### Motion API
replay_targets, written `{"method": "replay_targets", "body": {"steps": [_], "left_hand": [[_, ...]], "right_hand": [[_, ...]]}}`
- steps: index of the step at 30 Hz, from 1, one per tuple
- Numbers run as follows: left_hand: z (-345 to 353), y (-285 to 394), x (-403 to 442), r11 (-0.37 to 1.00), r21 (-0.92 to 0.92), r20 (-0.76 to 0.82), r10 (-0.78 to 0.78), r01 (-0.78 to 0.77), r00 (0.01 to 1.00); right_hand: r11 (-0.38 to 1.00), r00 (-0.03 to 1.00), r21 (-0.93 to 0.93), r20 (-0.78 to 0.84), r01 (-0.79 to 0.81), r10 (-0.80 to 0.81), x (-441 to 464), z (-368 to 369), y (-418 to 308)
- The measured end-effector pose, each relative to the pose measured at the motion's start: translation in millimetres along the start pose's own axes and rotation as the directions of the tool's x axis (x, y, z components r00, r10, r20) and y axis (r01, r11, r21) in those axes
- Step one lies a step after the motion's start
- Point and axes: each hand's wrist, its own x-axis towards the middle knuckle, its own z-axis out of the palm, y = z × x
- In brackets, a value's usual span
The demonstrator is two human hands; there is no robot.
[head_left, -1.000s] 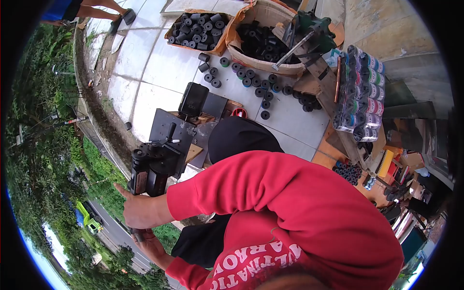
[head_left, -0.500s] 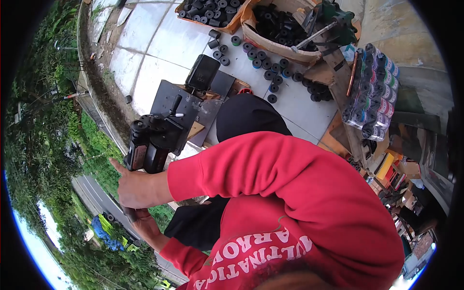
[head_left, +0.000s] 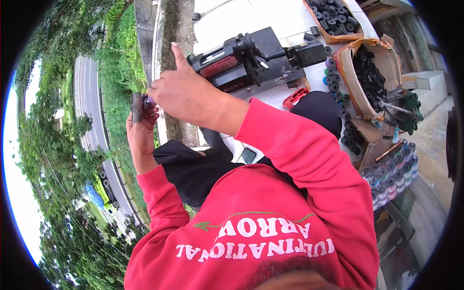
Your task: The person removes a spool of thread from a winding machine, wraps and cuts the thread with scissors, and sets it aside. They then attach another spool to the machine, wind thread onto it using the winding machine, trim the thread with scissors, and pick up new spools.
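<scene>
My left hand (head_left: 140, 136) is wrapped round a dark grey cylinder (head_left: 137, 107) that stands upright in its grasp. My right hand (head_left: 189, 93) meets it from the right, index finger stretched out and the other fingers curled at a small purple-ended piece (head_left: 149, 100). That piece touches or nearly touches the cylinder; its far side is hidden by my fingers. Just beyond my right hand sits a black machine (head_left: 232, 60) with a toothed wheel and a flat plate.
Short black rolls (head_left: 333, 79), some with coloured rims, stand in rows on the pale tiles. Two cardboard boxes (head_left: 340, 58) hold more. A plastic-wrapped pack (head_left: 391, 176) lies at right. A red tool (head_left: 296, 99) is by my knee. Beyond the left ledge, a road (head_left: 89, 87) runs below.
My head view has turned, so the machine and boxes appear further right. My left hand, partly hidden before, now shows plainly with the cylinder, and the purple-ended piece has come into sight.
</scene>
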Motion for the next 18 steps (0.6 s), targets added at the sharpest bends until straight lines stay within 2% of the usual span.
{"method": "replay_targets", "body": {"steps": [3, 5, 7, 9, 13, 15, 17, 18], "left_hand": [[22.3, 13.2, -9.7, 0.981, -0.192, 0.017, 0.012, -0.009, 1.0], [14.3, 11.2, -11.5, 0.999, -0.041, 0.042, 0.021, -0.019, 0.999], [-0.5, 1.6, -3.9, 0.999, -0.02, 0.038, 0.048, -0.047, 0.998], [-2.1, 2.4, -1.3, 0.999, 0.015, 0.081, -0.052, 0.051, 0.995], [23.4, 17.9, -17.5, 0.992, -0.122, -0.023, 0.003, -0.006, 1.0], [9.6, 4.5, -10.2, 0.995, -0.1, -0.007, 0.032, -0.032, 0.999], [-3.4, -7.4, 0.1, 0.999, 0.035, 0.056, 0.031, -0.033, 0.998], [-2.3, -10.9, 3.2, 1.0, 0.0, 0.042, 0.0, 0.0, 0.999]], "right_hand": [[1.0, 0.999, 0.023, -0.035, -0.009, 0.01, 0.8, 6.4, 2.0], [0.999, 0.986, 0.005, -0.16, 0.044, -0.043, 0.6, 13.4, 4.1], [0.997, 0.987, 0.012, -0.145, 0.079, -0.076, -0.7, 13.5, 3.2], [0.998, 0.981, 0.033, -0.187, 0.053, -0.046, 0.3, 12.6, 1.5], [0.998, 0.99, 0.033, -0.127, 0.061, -0.057, 2.5, 10.4, 2.1], [0.997, 0.995, 0.026, -0.075, 0.068, -0.066, 2.1, 8.8, 1.4], [0.997, 0.994, 0.02, -0.091, 0.068, -0.066, 3.2, 7.5, 0.6], [0.998, 0.996, 0.008, -0.067, 0.062, -0.062, 4.3, 5.7, 0.0]]}}
